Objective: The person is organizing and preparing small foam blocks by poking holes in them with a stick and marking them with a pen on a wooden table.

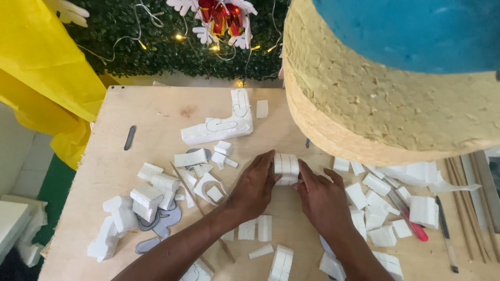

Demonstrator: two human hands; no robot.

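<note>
At the far left of the plywood table point(156, 112) lies a dark flat strip point(129, 137), with loose white foam offcuts point(151, 195) near it and an L-shaped foam piece point(221, 125) farther off. At centre, your left hand point(252, 187) and right hand point(323, 200) press a small white foam block point(286, 169) between closed fingertips, resting on the tabletop. To the right, more foam pieces point(375, 208) surround a red-handled cutter point(411, 221); none sits in a container.
</note>
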